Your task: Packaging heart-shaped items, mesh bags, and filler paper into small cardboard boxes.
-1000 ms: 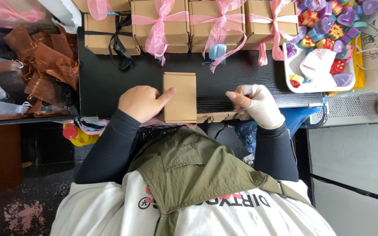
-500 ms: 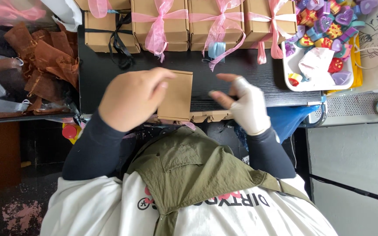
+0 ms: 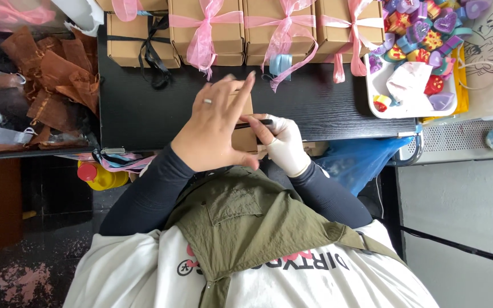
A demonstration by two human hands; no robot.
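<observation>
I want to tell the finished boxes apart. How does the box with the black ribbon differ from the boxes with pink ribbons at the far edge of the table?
The black-ribbon box stands furthest left; the pink-ribbon boxes fill the row to its right. Its ribbon is dark and narrow, while theirs are wide, sheer and pink, with long hanging ends. All are brown cardboard, closed and tied with bows.
</observation>
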